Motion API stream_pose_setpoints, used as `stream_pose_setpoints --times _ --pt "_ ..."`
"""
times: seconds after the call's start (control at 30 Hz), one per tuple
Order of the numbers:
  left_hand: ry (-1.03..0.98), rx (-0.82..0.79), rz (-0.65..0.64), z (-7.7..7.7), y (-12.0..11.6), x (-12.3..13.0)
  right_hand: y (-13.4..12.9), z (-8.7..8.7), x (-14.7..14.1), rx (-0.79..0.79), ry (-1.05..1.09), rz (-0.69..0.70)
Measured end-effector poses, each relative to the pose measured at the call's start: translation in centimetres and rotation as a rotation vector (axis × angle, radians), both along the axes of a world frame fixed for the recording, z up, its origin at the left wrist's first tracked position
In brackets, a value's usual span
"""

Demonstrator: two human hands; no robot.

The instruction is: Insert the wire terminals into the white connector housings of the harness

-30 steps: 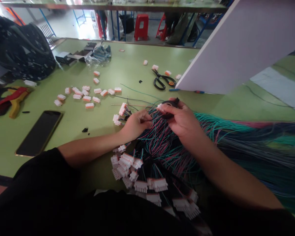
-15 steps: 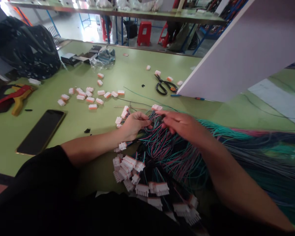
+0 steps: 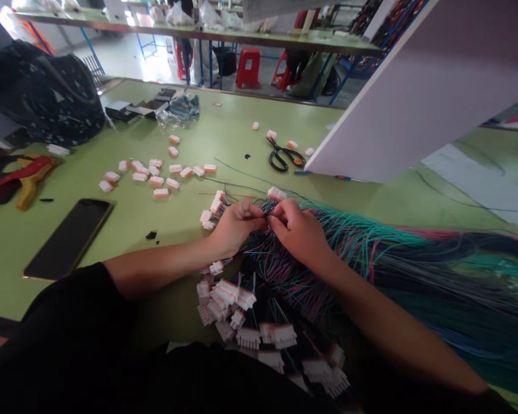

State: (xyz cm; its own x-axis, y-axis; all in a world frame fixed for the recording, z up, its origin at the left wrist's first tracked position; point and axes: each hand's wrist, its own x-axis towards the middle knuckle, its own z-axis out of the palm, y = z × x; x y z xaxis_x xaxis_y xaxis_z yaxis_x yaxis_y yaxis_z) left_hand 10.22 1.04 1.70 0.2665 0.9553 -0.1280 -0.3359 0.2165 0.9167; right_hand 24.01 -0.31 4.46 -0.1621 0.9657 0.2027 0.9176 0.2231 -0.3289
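Note:
My left hand [image 3: 237, 225] and my right hand [image 3: 300, 231] meet fingertip to fingertip over a large bundle of thin green, pink and dark wires [image 3: 354, 230]. Each hand is closed in a pinch; what lies between the fingertips is too small and dark to name. A white connector [image 3: 277, 194] sits just beyond the fingertips. Left of my left hand, a few wired connectors [image 3: 217, 202] rest on the table. More white and orange connectors [image 3: 227, 292] with wires are heaped below my hands, near my body.
Loose connectors [image 3: 156, 180], a phone [image 3: 68, 238] and a red and yellow tool [image 3: 26, 175] lie on the green table to the left. Black scissors [image 3: 280, 156] lie ahead beside a slanted white panel [image 3: 414, 98]. A dark bag [image 3: 43, 92] stands at the far left.
My right hand has moved left and its fingers have closed, coming together with my left fingertips. The whole view has shifted slightly.

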Motion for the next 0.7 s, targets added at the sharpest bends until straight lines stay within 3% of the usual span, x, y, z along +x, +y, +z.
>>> stream_pose_setpoints --times 0.2,0.5,0.6,0.7 --pt "0.283 0.211 -0.095 0.9 0.3 -0.7 0.2 0.0 0.2 -0.065 0.066 -0.05" --pt "0.031 0.158 -0.057 0.0 0.4 -0.4 -0.9 2.4 0.3 -0.11 -0.201 0.065" --pt "0.085 0.239 -0.06 0.1 0.5 -0.6 -0.7 2.4 0.6 -0.109 -0.305 0.06" --pt "0.2 0.336 -0.051 0.4 0.4 -0.8 0.1 1.7 1.0 -0.164 -0.213 0.175"
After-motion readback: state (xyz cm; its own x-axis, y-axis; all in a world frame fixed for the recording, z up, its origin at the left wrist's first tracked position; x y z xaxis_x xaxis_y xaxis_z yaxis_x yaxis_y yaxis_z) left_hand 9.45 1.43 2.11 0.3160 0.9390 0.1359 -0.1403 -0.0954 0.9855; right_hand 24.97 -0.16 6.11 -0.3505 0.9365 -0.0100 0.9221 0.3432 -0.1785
